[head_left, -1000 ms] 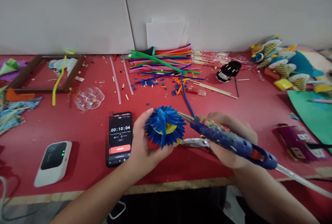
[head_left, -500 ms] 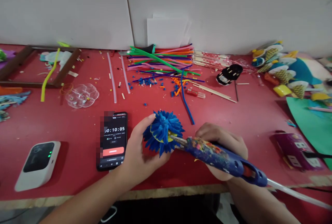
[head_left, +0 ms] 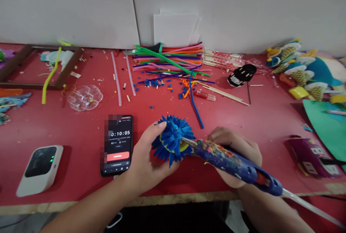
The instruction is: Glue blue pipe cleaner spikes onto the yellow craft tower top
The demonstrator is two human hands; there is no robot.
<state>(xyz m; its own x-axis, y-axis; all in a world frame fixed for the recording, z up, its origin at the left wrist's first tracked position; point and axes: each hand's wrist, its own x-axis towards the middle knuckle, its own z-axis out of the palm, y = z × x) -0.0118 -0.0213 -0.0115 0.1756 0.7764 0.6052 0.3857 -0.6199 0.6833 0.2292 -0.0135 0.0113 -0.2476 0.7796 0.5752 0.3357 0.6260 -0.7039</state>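
Note:
My left hand (head_left: 144, 155) cradles a spiky blue flower made of cut straws (head_left: 173, 140) with a yellow disc inside it, held just above the red table (head_left: 81, 175). My right hand (head_left: 238, 153) grips a blue glue gun (head_left: 232, 161) smeared with coloured specks. Its metal nozzle touches the flower's right side at the yellow disc. A clear glue stick sticks out of the gun's back toward the lower right.
A phone (head_left: 118, 144) showing a timer lies left of my left hand, with a white device (head_left: 40, 170) further left. A pile of coloured straws (head_left: 167, 60), wooden sticks, a clear plastic flower tray (head_left: 84, 98) and paper crafts (head_left: 297, 67) sit farther back.
The glue gun's nozzle dropped from the flower's top right edge to its lower right side at the yellow disc. My left hand turned the flower slightly. The head view shifted a little.

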